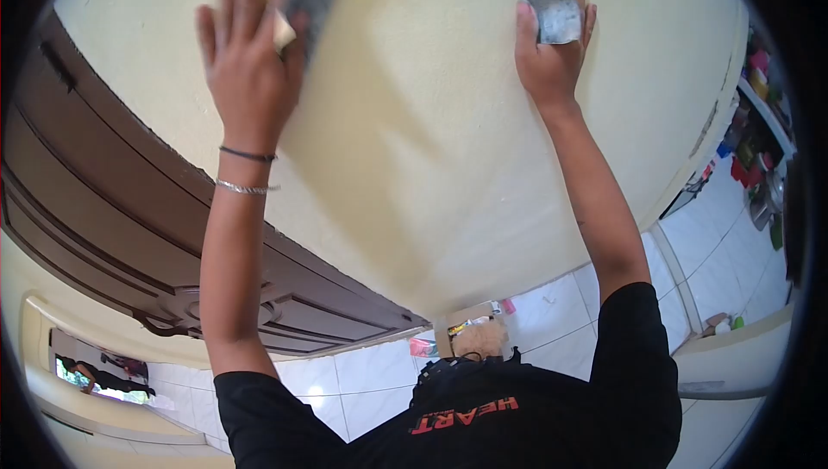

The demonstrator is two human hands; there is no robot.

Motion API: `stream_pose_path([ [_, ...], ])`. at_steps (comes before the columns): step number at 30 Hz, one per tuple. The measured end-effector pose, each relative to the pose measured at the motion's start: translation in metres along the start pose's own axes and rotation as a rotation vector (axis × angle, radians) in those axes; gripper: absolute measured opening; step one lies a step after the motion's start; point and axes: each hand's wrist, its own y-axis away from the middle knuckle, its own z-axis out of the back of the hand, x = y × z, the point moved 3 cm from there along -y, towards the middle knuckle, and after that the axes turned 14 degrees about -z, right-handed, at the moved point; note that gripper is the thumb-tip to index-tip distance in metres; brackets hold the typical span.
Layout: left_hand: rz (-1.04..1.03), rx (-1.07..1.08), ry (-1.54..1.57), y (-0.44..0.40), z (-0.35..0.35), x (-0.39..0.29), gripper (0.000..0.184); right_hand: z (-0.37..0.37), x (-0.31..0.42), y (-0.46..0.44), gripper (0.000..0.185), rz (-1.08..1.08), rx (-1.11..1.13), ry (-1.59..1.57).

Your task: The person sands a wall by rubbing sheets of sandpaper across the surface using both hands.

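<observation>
Two grey sheets with tan undersides were at the top of the view, against or close before a cream wall (388, 90); whether each lay flat on it could not be told. The left grey sheet (321, 3) was in the left hand (250, 81), caught between thumb and fingers with a pale corner turned out by the thumb. That hand was blurred, its other fingers pointing upward and somewhat spread. The right grey sheet (556, 14) was in the right hand (552, 72) — thumb along its left edge, fingers at its right, the lower end curling over the hand.

The two hands were well apart, arms raised. A black band (247, 155) and a silver bracelet (247, 187) circled the left wrist, and a shadow fell on the wall between the arms. Left of the wall was a brown panelled door (129, 219); below lay white floor tiles (375, 391), with a box (442, 335) near the wall's foot. The wearer's black shirt (543, 426) bore red lettering. Coloured household items (755, 167) crowded the far right — and, at lower left, another person (108, 378) in dark clothes showed, small.
</observation>
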Motion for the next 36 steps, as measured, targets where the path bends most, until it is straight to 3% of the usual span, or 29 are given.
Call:
stream_pose_path([
  [1, 0.058, -0.091, -0.054, -0.002, 0.001, 0.009, 0.040, -0.002, 0.009, -0.003, 0.058, -0.013, -0.004, -0.055],
  [2, 0.064, -0.154, -0.030, -0.001, -0.008, 0.001, 0.061, -0.001, 0.015, -0.004, 0.058, -0.002, -0.002, -0.054],
  [3, 0.040, -0.015, -0.030, 0.001, -0.004, -0.019, 0.057, -0.003, 0.023, -0.006, 0.060, 0.027, 0.042, 0.134],
  [4, -0.098, 0.272, -0.014, 0.007, -0.002, -0.041, 0.055, -0.006, 0.029, -0.009, 0.062, 0.059, 0.083, 0.322],
  [6, -0.212, 0.241, 0.196, 0.039, -0.007, -0.083, 0.053, -0.012, 0.030, -0.017, 0.060, 0.039, 0.051, 0.188],
  [10, -0.107, 0.183, 0.194, 0.067, 0.001, -0.065, 0.045, -0.019, 0.033, -0.047, 0.055, 0.004, 0.029, -0.049],
  [15, 0.262, -0.091, 0.069, 0.049, 0.014, -0.006, 0.041, -0.040, 0.065, -0.078, 0.050, 0.035, -0.017, 0.088],
  [17, 0.306, -0.110, 0.059, 0.051, 0.010, -0.009, 0.043, -0.052, 0.091, -0.082, 0.048, -0.042, -0.063, -0.002],
  [18, 0.337, -0.121, 0.048, 0.051, 0.008, -0.012, 0.046, -0.055, 0.112, -0.074, 0.046, 0.028, -0.035, 0.034],
  [21, 0.327, -0.031, 0.177, 0.074, 0.007, -0.042, 0.052, -0.055, 0.149, -0.026, 0.050, 0.332, 0.124, 0.204],
  [23, 0.346, 0.052, 0.238, 0.101, 0.007, -0.073, 0.054, -0.054, 0.150, -0.018, 0.051, 0.425, 0.204, 0.126],
  [25, 0.321, 0.168, 0.275, 0.136, 0.006, -0.109, 0.060, -0.059, 0.143, -0.035, 0.051, 0.399, 0.171, -0.046],
  [27, 0.352, 0.222, 0.309, 0.172, 0.008, -0.141, 0.062, -0.064, 0.159, -0.041, 0.049, 0.414, 0.162, 0.058],
  [29, 0.374, 0.270, 0.340, 0.199, 0.006, -0.169, 0.064, -0.070, 0.171, -0.039, 0.046, 0.206, 0.049, -0.047],
  [36, 0.424, 0.331, 0.331, 0.256, 0.006, -0.206, 0.062, -0.073, 0.176, -0.027, 0.044, 0.267, 0.050, 0.013],
])
